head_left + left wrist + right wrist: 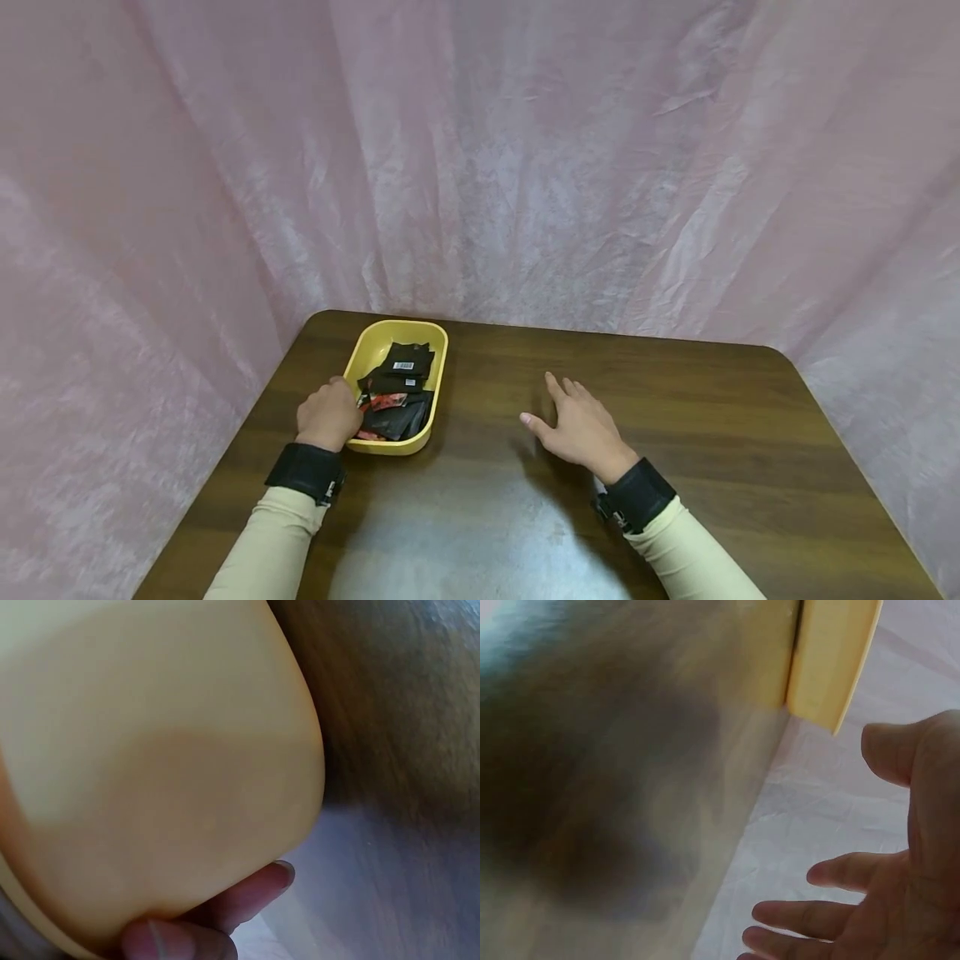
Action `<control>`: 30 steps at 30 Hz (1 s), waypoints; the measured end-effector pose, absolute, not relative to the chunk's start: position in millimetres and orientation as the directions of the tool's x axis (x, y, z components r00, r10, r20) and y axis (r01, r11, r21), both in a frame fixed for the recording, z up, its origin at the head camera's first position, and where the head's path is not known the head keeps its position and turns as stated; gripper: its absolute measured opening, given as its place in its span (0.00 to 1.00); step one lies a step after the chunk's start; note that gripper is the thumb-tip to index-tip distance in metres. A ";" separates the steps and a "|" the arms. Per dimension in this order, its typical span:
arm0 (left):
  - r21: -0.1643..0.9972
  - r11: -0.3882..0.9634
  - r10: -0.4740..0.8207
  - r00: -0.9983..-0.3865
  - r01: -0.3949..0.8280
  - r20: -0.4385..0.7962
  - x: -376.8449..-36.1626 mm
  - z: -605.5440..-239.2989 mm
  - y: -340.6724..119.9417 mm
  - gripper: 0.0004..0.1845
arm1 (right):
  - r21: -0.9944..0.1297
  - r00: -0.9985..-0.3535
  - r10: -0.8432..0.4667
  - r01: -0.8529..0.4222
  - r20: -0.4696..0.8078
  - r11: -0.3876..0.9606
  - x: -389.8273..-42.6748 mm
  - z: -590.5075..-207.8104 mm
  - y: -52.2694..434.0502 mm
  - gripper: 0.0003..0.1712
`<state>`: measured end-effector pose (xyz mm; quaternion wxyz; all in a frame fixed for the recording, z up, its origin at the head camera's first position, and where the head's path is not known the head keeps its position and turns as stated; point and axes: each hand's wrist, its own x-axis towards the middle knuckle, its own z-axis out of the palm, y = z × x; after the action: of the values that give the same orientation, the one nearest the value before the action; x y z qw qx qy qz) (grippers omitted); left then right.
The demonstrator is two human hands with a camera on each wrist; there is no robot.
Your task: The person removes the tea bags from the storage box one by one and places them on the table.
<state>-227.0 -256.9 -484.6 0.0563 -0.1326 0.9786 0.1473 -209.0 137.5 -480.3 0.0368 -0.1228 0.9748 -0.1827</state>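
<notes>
A yellow plastic tub [390,448] stands on the left part of the table, holding several flat black packets [408,383], some with red printing and white barcode labels. My left hand [328,412] grips the tub's left side near the front, its fingers curled. In the left wrist view the tub's smooth wall [165,750] fills most of the picture, with fingertips [259,892] at its lower edge. Well to the right of the tub, my right hand [577,425] hovers over the table with fingers spread, holding nothing. The tub's end [832,667] shows beyond that hand in the right wrist view.
A dark brown wooden table [720,417] with rounded far corners lies under both hands. Pale pink curtains [525,167] hang behind it and at both sides. Light reflects off the table's near middle.
</notes>
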 end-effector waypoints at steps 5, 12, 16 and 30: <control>0.254 0.928 -0.241 -0.959 -0.274 -0.152 -233.1 -484.8 -250.0 0.23 | -0.396 -0.965 -0.249 -0.258 0.075 0.881 -213.0 -468.1 131.3 0.53; 0.258 0.926 -0.242 -0.958 -0.276 -0.157 -235.9 -488.3 -246.0 0.21 | -0.396 -0.954 -0.264 -0.299 0.140 0.868 -227.8 -446.7 109.1 0.51; 0.256 0.927 -0.243 -0.959 -0.274 -0.148 -234.1 -487.8 -247.2 0.22 | -0.386 -0.944 -0.297 -0.331 0.146 0.861 -238.8 -437.4 91.6 0.50; 0.274 0.926 -0.223 -0.961 -0.261 -0.162 -235.3 -488.4 -232.2 0.21 | -0.356 -0.910 -0.389 -0.414 0.142 0.838 -267.2 -426.9 41.7 0.49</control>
<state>-235.3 -232.2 -488.4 0.0639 -0.1236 0.9792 0.1478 -267.2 41.7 -426.9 -0.0318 -0.2096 0.9580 -0.1929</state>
